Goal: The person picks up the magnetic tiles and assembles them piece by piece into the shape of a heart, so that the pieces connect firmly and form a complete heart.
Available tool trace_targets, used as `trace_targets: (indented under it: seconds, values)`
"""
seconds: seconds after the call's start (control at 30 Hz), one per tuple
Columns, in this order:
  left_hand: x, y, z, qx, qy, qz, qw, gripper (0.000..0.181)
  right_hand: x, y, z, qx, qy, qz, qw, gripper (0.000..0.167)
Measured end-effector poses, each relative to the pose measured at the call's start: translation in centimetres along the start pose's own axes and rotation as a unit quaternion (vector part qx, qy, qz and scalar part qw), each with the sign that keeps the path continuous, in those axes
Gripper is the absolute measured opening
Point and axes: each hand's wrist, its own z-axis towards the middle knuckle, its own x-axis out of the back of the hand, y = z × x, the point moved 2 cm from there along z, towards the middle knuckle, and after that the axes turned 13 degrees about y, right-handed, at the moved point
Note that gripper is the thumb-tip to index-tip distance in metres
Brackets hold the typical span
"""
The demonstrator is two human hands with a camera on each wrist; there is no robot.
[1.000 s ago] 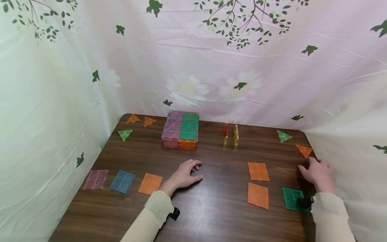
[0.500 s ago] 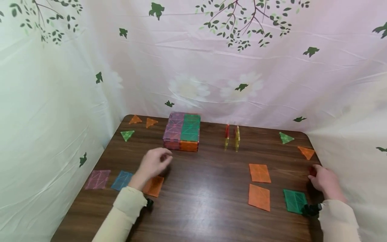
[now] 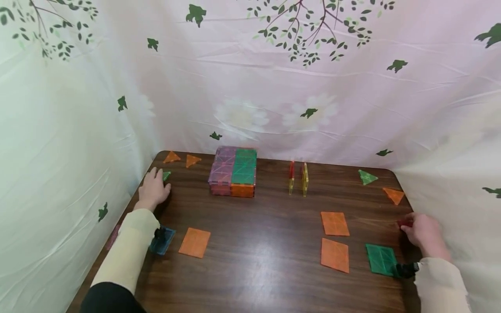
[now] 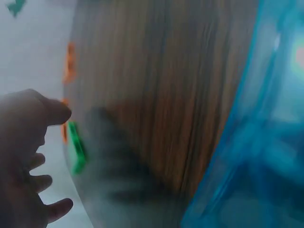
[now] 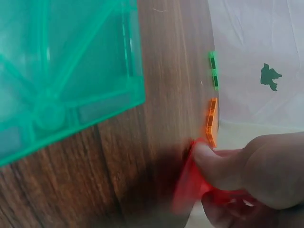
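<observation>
At the right edge of the table, my right hand pinches a red magnetic tile between thumb and fingers; the hand covers part of it, so its outline is unclear. My left hand reaches over the far left side with its fingers apart. Just beyond its fingertips lies a green triangle tile, partly hidden by the hand. In the left wrist view this green triangle shows beyond the thumb, apart from it. Under the left wrist is a blue square tile.
A block of joined tiles stands at the back, with upright red and yellow tiles to its right. Orange squares lie left and right of centre. A green square sits near the right wrist. Orange triangles lie near the corners.
My left hand has swept from the table's middle to the far left, by the green triangle. My right hand has drawn back slightly and now holds the red tile.
</observation>
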Motion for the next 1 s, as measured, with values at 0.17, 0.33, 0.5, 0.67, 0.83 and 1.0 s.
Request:
trace_targets:
  seconds: [0.17,0.33,0.5,0.67,0.83,1.0]
  values:
    - [0.0,-1.7,0.0,-0.006,-0.065,0.021,0.9977,0.061,0.6,-1.9,-0.2,0.044,0.026,0.036,0.9981,0.022]
    - [0.0,-2.1,0.0,-0.005,-0.052,0.019,0.9985,0.049,1.6,-6.5,-0.5,0.09,0.054,0.087,0.9906,0.024]
    - [-0.1,-1.9,0.1,-0.007,-0.017,-0.004,0.9998,0.029,1.7,-11.4,-0.9,0.142,0.097,0.138,0.9755,0.02]
    - [0.2,-2.2,-0.6,-0.003,-0.011,-0.017,0.9998,0.023,0.9,-16.1,-2.0,0.174,0.101,0.189,0.9613,0.016]
    - [0.5,-2.3,-1.1,-0.005,-0.018,-0.024,0.9995,0.04,-0.8,-19.6,-2.8,0.219,0.084,0.216,0.9479,0.022]
    - [0.8,-2.3,-1.1,-0.011,-0.037,-0.043,0.9983,0.048,-3.2,-21.2,-3.3,0.256,0.074,0.233,0.9353,0.029]
